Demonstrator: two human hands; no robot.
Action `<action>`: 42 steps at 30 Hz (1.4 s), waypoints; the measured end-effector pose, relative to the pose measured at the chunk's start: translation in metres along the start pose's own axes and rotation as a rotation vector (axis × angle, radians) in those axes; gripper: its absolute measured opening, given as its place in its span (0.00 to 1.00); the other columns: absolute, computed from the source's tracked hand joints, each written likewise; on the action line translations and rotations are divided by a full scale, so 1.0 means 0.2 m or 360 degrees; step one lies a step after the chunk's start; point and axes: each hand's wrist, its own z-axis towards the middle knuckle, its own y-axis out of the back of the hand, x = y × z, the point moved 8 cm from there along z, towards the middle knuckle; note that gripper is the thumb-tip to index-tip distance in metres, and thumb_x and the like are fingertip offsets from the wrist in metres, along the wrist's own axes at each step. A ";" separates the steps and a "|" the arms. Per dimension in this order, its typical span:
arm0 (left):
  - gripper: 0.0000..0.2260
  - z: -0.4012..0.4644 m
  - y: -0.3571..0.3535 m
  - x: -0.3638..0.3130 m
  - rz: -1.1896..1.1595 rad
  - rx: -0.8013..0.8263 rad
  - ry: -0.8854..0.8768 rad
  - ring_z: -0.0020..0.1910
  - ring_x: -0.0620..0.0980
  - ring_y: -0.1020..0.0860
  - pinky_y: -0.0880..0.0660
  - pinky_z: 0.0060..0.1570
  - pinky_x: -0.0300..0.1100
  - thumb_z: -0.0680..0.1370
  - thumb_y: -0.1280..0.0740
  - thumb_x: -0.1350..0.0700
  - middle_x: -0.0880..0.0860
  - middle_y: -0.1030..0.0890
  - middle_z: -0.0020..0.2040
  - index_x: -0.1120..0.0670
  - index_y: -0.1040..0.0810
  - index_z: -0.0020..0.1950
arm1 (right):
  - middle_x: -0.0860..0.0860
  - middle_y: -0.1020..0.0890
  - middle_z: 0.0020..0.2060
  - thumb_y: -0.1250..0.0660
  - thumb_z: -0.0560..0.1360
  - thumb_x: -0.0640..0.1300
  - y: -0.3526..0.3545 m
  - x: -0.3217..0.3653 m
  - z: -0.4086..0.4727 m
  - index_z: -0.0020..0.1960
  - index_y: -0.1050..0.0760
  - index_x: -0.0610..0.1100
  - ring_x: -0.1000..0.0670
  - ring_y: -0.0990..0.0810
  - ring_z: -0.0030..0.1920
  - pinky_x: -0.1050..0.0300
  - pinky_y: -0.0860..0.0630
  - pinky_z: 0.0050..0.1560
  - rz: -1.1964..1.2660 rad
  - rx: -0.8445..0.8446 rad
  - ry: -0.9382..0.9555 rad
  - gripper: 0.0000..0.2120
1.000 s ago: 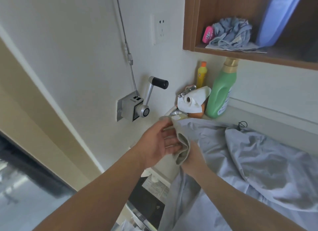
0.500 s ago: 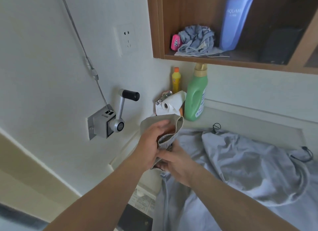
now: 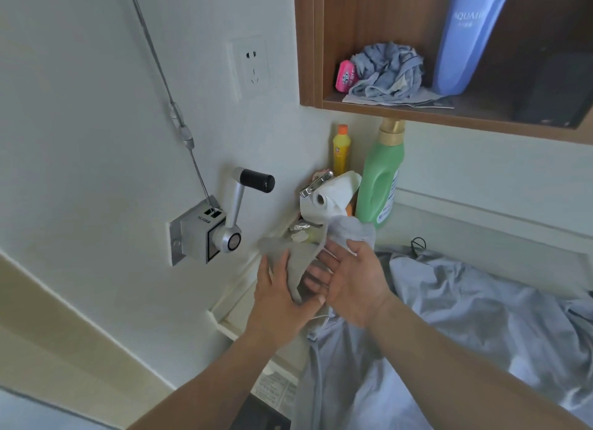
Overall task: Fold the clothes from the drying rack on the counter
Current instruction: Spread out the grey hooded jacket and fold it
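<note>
In the head view, the person is working a small grey-beige knitted sock [image 3: 293,271] between both hands just above the left end of the pale surface [image 3: 475,229], likely so it can be flattened and doubled before being set down. The left hand [image 3: 282,296] is reaching in from below, its fingers [image 3: 276,269] lying fairly straight against the near face of the cloth and pressing it instead of curling round it. The right hand [image 3: 349,283] is meeting it from the other side, palm turned towards the left, its fingers [image 3: 316,277] extended behind the fabric while the thumb seems to be trapping a lighter grey cuff [image 3: 351,234] at the top, though the exact pinch is hard to make out. A large crumpled pale blue-grey garment [image 3: 465,304] is lying spread on the surface just beside the hands, apparently waiting its turn. In the corner beyond, a white paper roll [image 3: 327,198], a tall green plastic detergent bottle [image 3: 380,179] and a small yellow bottle with an orange cap [image 3: 341,150] are standing against the wall, and a silver crank handle with a black grip [image 3: 224,221] is fixed to the wall on the left
</note>
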 end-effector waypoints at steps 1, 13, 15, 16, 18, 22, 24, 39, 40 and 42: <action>0.40 0.03 0.00 0.01 -0.0065 0.0021 -0.0020 0.80 0.49 0.43 0.32 0.71 0.45 0.73 0.27 0.42 0.48 0.45 0.80 0.39 0.45 0.80 | 0.45 0.17 0.61 0.44 0.79 0.62 0.01 0.00 0.01 0.70 0.25 0.43 0.41 0.18 0.60 0.40 0.29 0.67 -0.0051 -0.0016 -0.0035 0.30; 0.25 0.22 0.41 0.11 0.0100 -0.0543 -0.0318 0.60 0.40 0.27 0.32 0.57 0.36 0.69 0.37 0.75 0.45 0.24 0.65 0.47 0.17 0.49 | 0.40 0.14 0.52 0.41 0.81 0.64 0.49 -0.09 0.14 0.60 0.21 0.38 0.40 0.16 0.52 0.46 0.19 0.51 -0.0469 -0.0769 -0.0374 0.30; 0.21 0.25 0.43 0.13 0.0189 -0.0534 -0.0244 0.57 0.45 0.26 0.28 0.54 0.42 0.69 0.37 0.75 0.44 0.24 0.62 0.51 0.17 0.49 | 0.42 0.14 0.50 0.36 0.81 0.50 0.54 -0.14 0.14 0.60 0.21 0.41 0.43 0.13 0.45 0.50 0.17 0.40 -0.0514 -0.0851 -0.0379 0.15; 0.19 0.27 0.41 0.15 0.0261 -0.0470 -0.0208 0.55 0.46 0.24 0.27 0.51 0.44 0.70 0.37 0.74 0.43 0.24 0.58 0.52 0.18 0.48 | 0.42 0.14 0.49 0.35 0.81 0.46 0.56 -0.16 0.14 0.59 0.20 0.41 0.44 0.13 0.42 0.52 0.17 0.37 -0.0518 -0.0871 -0.0367 0.12; 0.16 0.29 0.34 0.19 0.0440 -0.0257 -0.0126 0.51 0.50 0.22 0.28 0.45 0.45 0.72 0.36 0.69 0.42 0.25 0.49 0.46 0.24 0.45 | 0.43 0.13 0.48 0.33 0.79 0.45 0.57 -0.17 0.15 0.58 0.19 0.41 0.43 0.13 0.44 0.53 0.18 0.36 -0.0568 -0.0865 -0.0328 0.11; 0.13 0.23 0.26 0.35 0.0547 -0.0117 0.0083 0.48 0.53 0.25 0.31 0.44 0.45 0.71 0.34 0.68 0.48 0.28 0.52 0.52 0.25 0.49 | 0.46 0.17 0.46 0.35 0.80 0.50 0.53 -0.05 0.15 0.51 0.20 0.43 0.45 0.19 0.45 0.52 0.21 0.43 -0.0694 -0.0900 0.0006 0.11; 0.14 0.22 0.27 0.38 0.0569 -0.0151 0.0096 0.51 0.54 0.24 0.29 0.45 0.46 0.69 0.33 0.69 0.50 0.26 0.56 0.54 0.23 0.50 | 0.45 0.22 0.44 0.40 0.80 0.48 0.50 0.04 0.12 0.52 0.24 0.41 0.46 0.24 0.43 0.49 0.25 0.43 -0.0779 -0.0944 0.0260 0.11; 0.14 0.24 0.27 0.34 -0.0489 -0.0360 0.0589 0.56 0.53 0.22 0.23 0.58 0.52 0.81 0.42 0.61 0.50 0.21 0.58 0.49 0.26 0.63 | 0.48 0.21 0.24 0.41 0.81 0.38 0.64 -0.12 0.14 0.42 0.20 0.37 0.53 0.32 0.20 0.64 0.38 0.20 -0.1113 -0.0868 -0.0265 0.14; 0.13 0.24 0.25 0.35 -0.0679 -0.0365 0.0696 0.56 0.53 0.22 0.21 0.57 0.54 0.82 0.43 0.60 0.51 0.20 0.59 0.48 0.25 0.61 | 0.48 0.18 0.27 0.41 0.81 0.38 0.62 -0.14 0.14 0.46 0.19 0.35 0.54 0.31 0.20 0.65 0.38 0.19 -0.1011 -0.0832 -0.0310 0.13; 0.13 0.22 0.22 0.36 -0.1003 -0.0321 0.0870 0.57 0.52 0.21 0.19 0.53 0.51 0.83 0.45 0.60 0.51 0.19 0.59 0.50 0.23 0.61 | 0.46 0.15 0.32 0.40 0.81 0.38 0.61 -0.17 0.14 0.50 0.19 0.34 0.56 0.29 0.21 0.66 0.37 0.20 -0.1064 -0.0764 -0.0422 0.12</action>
